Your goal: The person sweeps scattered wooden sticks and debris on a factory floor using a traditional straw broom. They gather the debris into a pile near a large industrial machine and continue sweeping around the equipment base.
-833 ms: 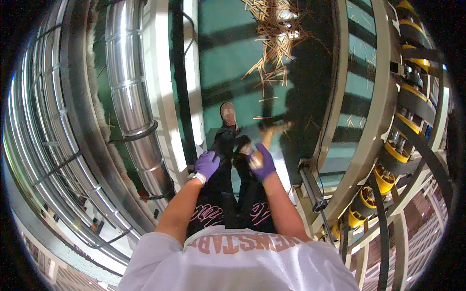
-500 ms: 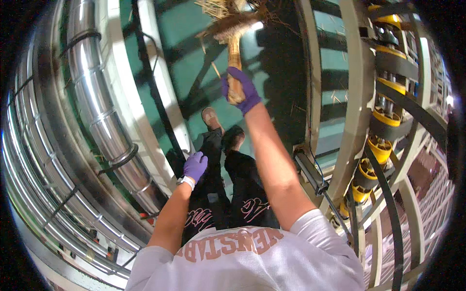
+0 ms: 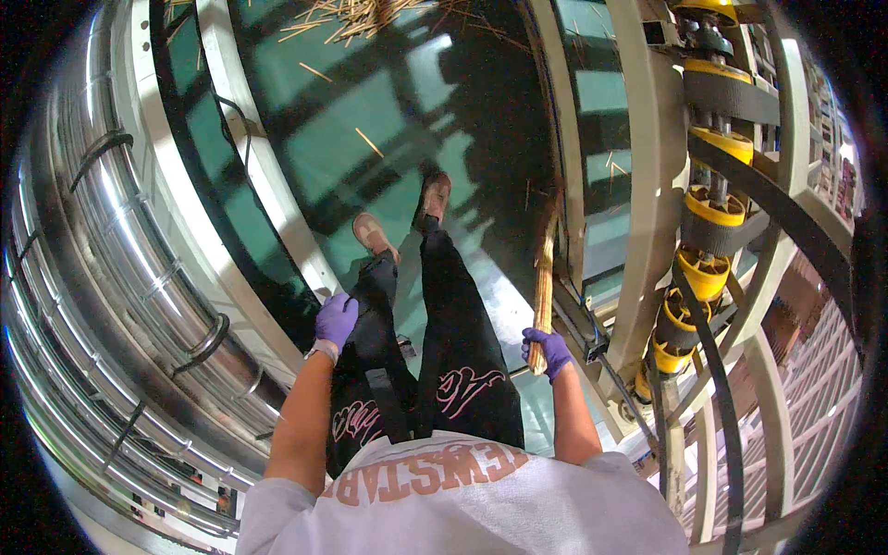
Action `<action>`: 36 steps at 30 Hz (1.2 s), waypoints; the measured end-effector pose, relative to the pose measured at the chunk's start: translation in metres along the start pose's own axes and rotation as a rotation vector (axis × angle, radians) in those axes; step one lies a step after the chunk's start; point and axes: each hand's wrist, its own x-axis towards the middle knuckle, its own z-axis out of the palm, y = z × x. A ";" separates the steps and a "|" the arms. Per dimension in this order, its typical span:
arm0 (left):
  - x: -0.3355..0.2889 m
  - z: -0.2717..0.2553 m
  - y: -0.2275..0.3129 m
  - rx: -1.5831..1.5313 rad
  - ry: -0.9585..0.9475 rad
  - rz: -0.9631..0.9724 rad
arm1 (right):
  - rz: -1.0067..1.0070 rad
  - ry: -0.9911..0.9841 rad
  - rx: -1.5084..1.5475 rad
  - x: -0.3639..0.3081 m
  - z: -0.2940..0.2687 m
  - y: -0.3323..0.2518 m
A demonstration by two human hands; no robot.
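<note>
The right hand (image 3: 548,351), in a purple glove, has its fingers clenched round the wooden handle of a broom (image 3: 544,282), which stands nearly upright just right of the person's legs, its head down on the green floor (image 3: 351,120). The left hand (image 3: 335,319), also gloved, hangs loosely curled at the thigh, grasping nothing. Sweeping seems to be the step in hand; reaching the scattered straw (image 3: 370,14) well ahead would call for a forward stroke. No packages, labels or signs show
</note>
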 end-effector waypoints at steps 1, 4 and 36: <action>0.004 -0.001 0.012 -0.003 -0.008 -0.013 | 0.048 -0.025 0.074 0.030 -0.017 0.004; 0.017 0.005 0.027 0.012 -0.054 -0.049 | 0.062 -0.175 0.365 0.083 0.003 -0.032; 0.110 0.130 0.102 0.232 0.146 0.332 | -0.548 0.045 -0.152 0.245 -0.206 -0.182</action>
